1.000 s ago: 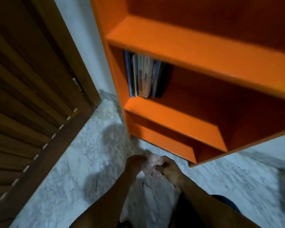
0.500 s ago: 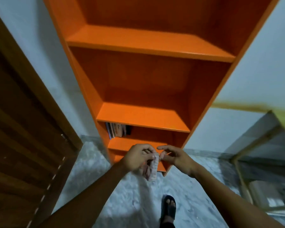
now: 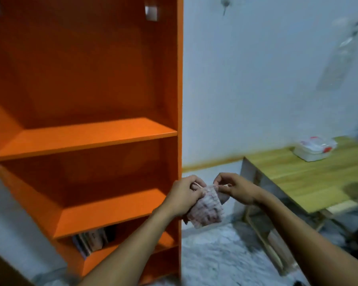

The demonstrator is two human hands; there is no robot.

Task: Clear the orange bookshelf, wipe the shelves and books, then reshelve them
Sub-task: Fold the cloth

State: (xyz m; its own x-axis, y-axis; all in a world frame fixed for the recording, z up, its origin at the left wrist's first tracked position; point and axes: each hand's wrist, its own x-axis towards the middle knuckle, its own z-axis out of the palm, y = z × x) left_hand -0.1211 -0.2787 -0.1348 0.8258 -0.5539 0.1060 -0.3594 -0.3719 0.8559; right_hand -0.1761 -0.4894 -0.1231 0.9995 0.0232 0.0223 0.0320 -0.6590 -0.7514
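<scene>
Your left hand (image 3: 183, 196) grips a pinkish cloth (image 3: 207, 207) with closed fingers, and your right hand (image 3: 235, 187) pinches its top edge, just right of the orange bookshelf (image 3: 87, 137). A few books (image 3: 91, 240) stand on its lowest shelf.

Matt orange-painted bookshelf (image 3: 95, 137); ribbed pink cloth (image 3: 207, 207); wood-grain table (image 3: 310, 174); marbled floor (image 3: 221, 250).

Bookshelf (image 3: 91, 137) left, against wall (image 3: 256, 79). Books (image 3: 91, 240) on low shelf, left end. Table (image 3: 310, 178) right; box (image 3: 314, 148) on it. Cloth (image 3: 207, 209) between hands, before bookshelf's right edge.
</scene>
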